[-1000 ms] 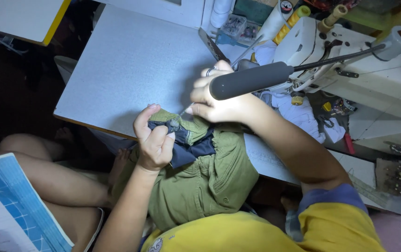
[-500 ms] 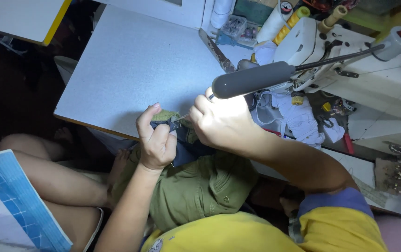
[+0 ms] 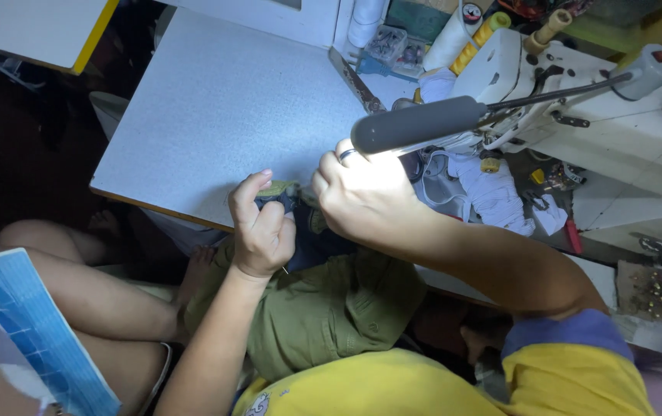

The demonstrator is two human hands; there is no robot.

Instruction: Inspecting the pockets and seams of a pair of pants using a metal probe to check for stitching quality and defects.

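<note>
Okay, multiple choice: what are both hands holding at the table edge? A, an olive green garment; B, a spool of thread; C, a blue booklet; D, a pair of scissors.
A: the left hand and right hand both pinch the olive green garment at the table edge.

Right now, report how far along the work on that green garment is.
Done: nothing shows as finished. In hand: left hand and right hand pinch a folded edge of the green garment at the table edge. Left: it has not reached the sewing machine.
</note>
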